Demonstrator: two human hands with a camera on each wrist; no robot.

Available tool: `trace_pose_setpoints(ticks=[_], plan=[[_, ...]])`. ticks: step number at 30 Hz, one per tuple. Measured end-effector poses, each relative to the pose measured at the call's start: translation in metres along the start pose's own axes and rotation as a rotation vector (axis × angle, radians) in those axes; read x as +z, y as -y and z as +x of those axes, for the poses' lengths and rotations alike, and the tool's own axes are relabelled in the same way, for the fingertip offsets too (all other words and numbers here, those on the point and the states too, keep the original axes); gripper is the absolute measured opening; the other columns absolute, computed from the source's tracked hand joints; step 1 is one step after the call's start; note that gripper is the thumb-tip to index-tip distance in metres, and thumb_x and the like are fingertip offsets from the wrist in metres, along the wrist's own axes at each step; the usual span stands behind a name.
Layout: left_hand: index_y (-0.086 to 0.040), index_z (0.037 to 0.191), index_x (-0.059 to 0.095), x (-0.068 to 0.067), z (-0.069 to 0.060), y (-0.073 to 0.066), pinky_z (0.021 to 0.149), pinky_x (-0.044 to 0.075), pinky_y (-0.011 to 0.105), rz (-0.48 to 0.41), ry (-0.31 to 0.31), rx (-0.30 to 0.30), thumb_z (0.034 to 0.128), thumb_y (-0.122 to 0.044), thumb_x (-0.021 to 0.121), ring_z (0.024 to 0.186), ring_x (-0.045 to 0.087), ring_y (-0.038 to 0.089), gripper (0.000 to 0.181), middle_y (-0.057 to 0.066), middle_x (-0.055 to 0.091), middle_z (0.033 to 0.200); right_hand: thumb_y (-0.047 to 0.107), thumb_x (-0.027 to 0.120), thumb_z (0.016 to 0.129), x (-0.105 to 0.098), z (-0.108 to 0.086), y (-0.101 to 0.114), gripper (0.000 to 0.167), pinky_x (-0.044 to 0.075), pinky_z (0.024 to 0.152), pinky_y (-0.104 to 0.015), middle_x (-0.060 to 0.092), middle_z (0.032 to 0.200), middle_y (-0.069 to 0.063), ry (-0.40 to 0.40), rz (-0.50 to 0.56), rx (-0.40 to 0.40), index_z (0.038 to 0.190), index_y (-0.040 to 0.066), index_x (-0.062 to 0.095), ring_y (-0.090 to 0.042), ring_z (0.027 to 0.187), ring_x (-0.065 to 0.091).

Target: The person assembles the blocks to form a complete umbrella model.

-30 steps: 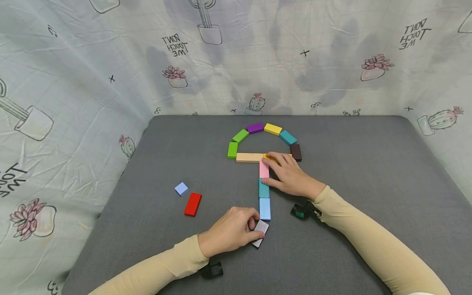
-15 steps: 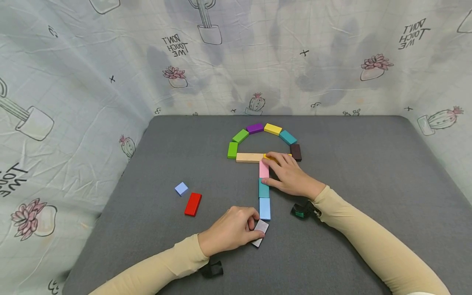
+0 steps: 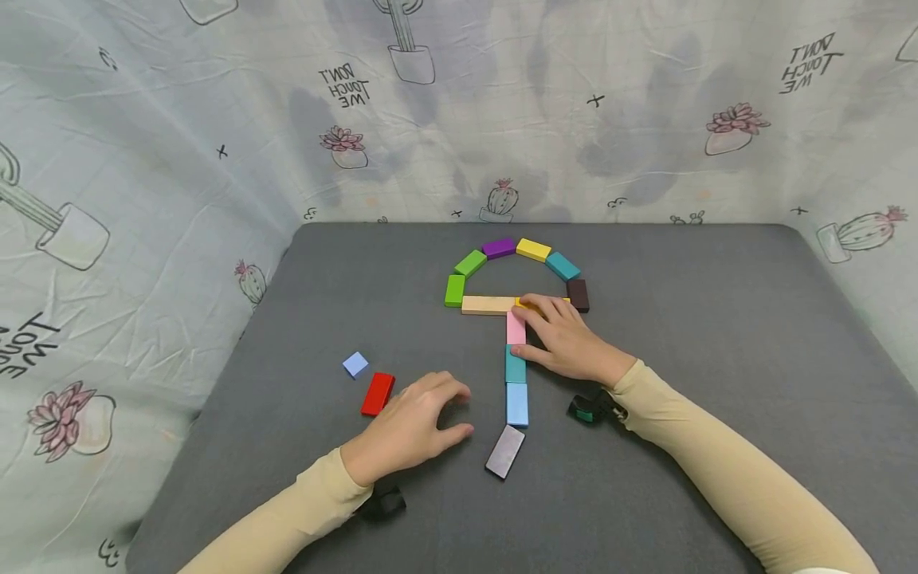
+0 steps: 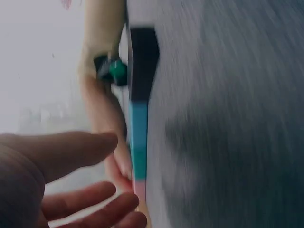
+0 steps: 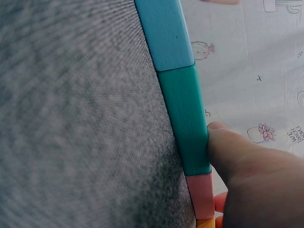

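Observation:
My left hand (image 3: 409, 422) hovers over the table with fingers apart and nothing in them, left of a grey-topped block (image 3: 505, 453) with dark sides. That block lies slanted at the near end of a row with a light blue block (image 3: 516, 404), a teal block (image 3: 515, 368) and a pink block (image 3: 515, 330). My right hand (image 3: 570, 347) rests at the row's far end. Its thumb touches the side of the teal block (image 5: 187, 118) in the right wrist view. The other fingers reach over the pink block and partly hide a yellow one beside the tan block (image 3: 488, 305).
Beyond the tan block curves an arch of coloured blocks, including a purple one (image 3: 499, 248) and a dark brown one (image 3: 577, 295). A red block (image 3: 378, 394) and a small blue block (image 3: 355, 364) lie to the left. A printed cloth (image 3: 459, 112) hangs behind the table.
My left hand has let go of the grey-topped block and moved left, its fingers spreading. The block stays at the row's near end. My right hand stays where it was.

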State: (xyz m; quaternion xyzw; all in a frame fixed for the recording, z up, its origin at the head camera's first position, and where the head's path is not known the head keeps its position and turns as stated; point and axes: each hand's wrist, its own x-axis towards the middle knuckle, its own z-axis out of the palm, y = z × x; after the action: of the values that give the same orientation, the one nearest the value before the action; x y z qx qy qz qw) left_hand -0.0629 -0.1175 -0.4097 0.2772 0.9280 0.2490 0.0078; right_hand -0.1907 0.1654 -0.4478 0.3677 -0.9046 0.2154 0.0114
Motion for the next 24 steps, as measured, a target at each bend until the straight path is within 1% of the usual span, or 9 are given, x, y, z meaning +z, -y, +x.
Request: trace_pose_setpoints(ticks=[4, 6, 8, 12, 14, 16, 21, 24], plan=[[-0.010, 0.119, 0.071, -0.013, -0.008, 0.017, 0.093, 0.056, 0.038, 0.090, -0.042, 0.013, 0.0837, -0.025, 0.089, 0.110, 0.062, 0.018, 0.043, -0.001, 0.067, 0.119, 0.039, 0.068, 0.101, 0.001, 0.000, -0.001, 0.066, 0.028, 0.116, -0.062, 0.039, 0.157, -0.020, 0.003, -0.003, -0.002, 0.152, 0.003, 0.048, -0.042, 0.138, 0.037], [-0.008, 0.123, 0.070, -0.022, -0.013, 0.027, 0.096, 0.054, 0.042, 0.128, -0.061, 0.028, 0.0820, -0.024, 0.090, 0.116, 0.061, 0.021, 0.048, 0.002, 0.066, 0.125, 0.039, 0.068, 0.101, 0.001, 0.000, -0.001, 0.066, 0.028, 0.116, -0.061, 0.039, 0.157, -0.021, 0.002, -0.002, -0.004, 0.152, 0.002, 0.048, -0.042, 0.138, 0.037], [-0.007, 0.127, 0.069, -0.031, -0.020, 0.038, 0.099, 0.051, 0.048, 0.165, -0.074, 0.025, 0.0801, -0.023, 0.092, 0.121, 0.059, 0.025, 0.055, 0.005, 0.065, 0.132, 0.039, 0.069, 0.101, 0.001, 0.000, -0.001, 0.066, 0.028, 0.116, -0.061, 0.039, 0.157, -0.021, 0.000, -0.003, -0.008, 0.152, 0.002, 0.048, -0.042, 0.138, 0.037], [-0.005, 0.135, 0.065, -0.045, -0.033, 0.054, 0.100, 0.048, 0.057, 0.209, -0.060, -0.007, 0.0762, -0.021, 0.095, 0.130, 0.053, 0.032, 0.067, 0.012, 0.060, 0.142, 0.038, 0.069, 0.101, 0.001, 0.000, -0.002, 0.066, 0.028, 0.116, -0.062, 0.039, 0.156, -0.021, -0.006, -0.003, -0.015, 0.152, 0.002, 0.048, -0.042, 0.138, 0.037], [-0.005, 0.136, 0.064, -0.049, -0.039, 0.060, 0.099, 0.048, 0.059, 0.217, -0.041, -0.024, 0.0759, -0.020, 0.095, 0.132, 0.052, 0.034, 0.070, 0.014, 0.058, 0.145, 0.038, 0.069, 0.101, 0.001, 0.000, -0.002, 0.066, 0.028, 0.116, -0.062, 0.039, 0.156, -0.021, -0.007, -0.004, -0.017, 0.152, 0.002, 0.048, -0.042, 0.138, 0.037], [-0.005, 0.137, 0.063, -0.050, -0.043, 0.064, 0.099, 0.048, 0.060, 0.217, -0.028, -0.027, 0.0761, -0.018, 0.094, 0.132, 0.052, 0.035, 0.069, 0.015, 0.057, 0.147, 0.038, 0.069, 0.101, 0.001, 0.000, -0.002, 0.066, 0.028, 0.116, -0.061, 0.039, 0.156, -0.021, -0.007, -0.004, -0.016, 0.152, 0.002, 0.048, -0.042, 0.138, 0.037], [-0.004, 0.136, 0.064, -0.051, -0.046, 0.069, 0.098, 0.052, 0.057, 0.220, -0.010, -0.025, 0.0773, -0.012, 0.093, 0.127, 0.055, 0.036, 0.066, 0.014, 0.059, 0.146, 0.038, 0.069, 0.101, 0.000, 0.000, -0.002, 0.066, 0.028, 0.116, -0.061, 0.039, 0.157, -0.020, -0.008, -0.006, -0.013, 0.152, 0.002, 0.048, -0.042, 0.138, 0.037], [-0.003, 0.136, 0.063, -0.050, -0.047, 0.069, 0.106, 0.049, 0.057, 0.202, 0.012, -0.031, 0.0781, -0.008, 0.091, 0.128, 0.056, 0.037, 0.065, 0.013, 0.060, 0.144, 0.038, 0.068, 0.101, 0.001, 0.000, -0.002, 0.065, 0.028, 0.115, -0.061, 0.039, 0.157, -0.020, -0.007, -0.007, -0.014, 0.152, 0.002, 0.048, -0.042, 0.137, 0.037]])
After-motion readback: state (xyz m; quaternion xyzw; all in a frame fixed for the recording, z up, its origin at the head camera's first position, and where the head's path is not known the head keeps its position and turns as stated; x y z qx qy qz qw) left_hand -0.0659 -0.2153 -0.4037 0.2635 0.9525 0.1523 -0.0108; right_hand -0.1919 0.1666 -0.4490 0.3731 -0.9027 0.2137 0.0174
